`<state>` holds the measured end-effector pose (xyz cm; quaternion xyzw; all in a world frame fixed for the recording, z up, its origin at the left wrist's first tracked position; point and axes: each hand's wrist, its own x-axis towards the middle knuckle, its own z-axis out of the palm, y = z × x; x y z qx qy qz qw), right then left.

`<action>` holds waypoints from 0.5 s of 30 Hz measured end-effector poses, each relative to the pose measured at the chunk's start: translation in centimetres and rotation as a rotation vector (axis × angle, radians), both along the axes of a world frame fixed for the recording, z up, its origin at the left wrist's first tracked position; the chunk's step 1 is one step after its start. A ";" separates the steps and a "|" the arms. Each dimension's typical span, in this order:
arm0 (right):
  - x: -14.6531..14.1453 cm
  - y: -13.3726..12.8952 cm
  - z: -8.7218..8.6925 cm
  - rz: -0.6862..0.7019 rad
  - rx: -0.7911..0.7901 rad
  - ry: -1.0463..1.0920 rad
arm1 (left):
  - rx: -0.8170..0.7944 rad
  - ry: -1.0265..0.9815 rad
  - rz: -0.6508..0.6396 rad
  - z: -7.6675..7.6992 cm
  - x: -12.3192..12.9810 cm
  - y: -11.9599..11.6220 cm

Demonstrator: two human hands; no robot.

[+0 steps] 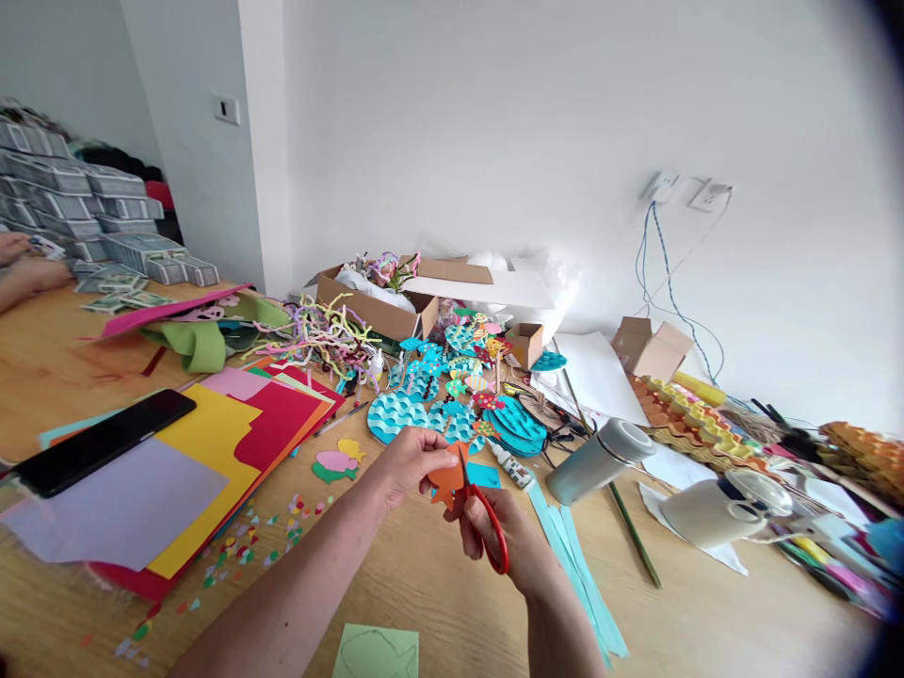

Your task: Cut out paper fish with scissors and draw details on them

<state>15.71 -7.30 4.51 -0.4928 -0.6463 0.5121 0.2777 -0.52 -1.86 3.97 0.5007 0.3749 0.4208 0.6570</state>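
Scissors [487, 523] with red handles sit in the right hand [505, 537], fingers through the loops, blades angled up into a small orange paper shape [446, 482]. Left hand [410, 461] pinches that shape at its upper edge, fingers closed on it, holding it in the air just above the wooden table [438, 584]. The two hands are close together, nearly touching at the paper.

Around them: a stack of coloured card sheets [212, 443] to the left with a black phone [99, 441] lying on it, confetti-like scraps [247, 546] scattered just beside, a cut-out fish [337, 461] near the left hand, a glue bottle [509, 463] and a grey flask [600, 457] on its side to the right. A green sheet with a pencilled fish outline [377, 652] lies at the near edge.

Risk, as judged — the blade tips work right beside the left fingertips, so a slip could nick them; the piece is small and lightly pinched, so it could twist and the cut wander off the outline
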 end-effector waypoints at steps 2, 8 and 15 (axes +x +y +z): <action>0.0 0.0 0.0 -0.002 -0.002 0.002 | -0.007 0.003 0.000 0.0 0.0 0.0; 0.0 0.0 -0.1 -0.008 -0.014 0.029 | 0.002 -0.002 0.005 -0.1 0.1 0.1; 0.2 0.0 -0.3 -0.005 -0.027 0.042 | -0.011 0.000 0.023 -0.2 0.0 0.1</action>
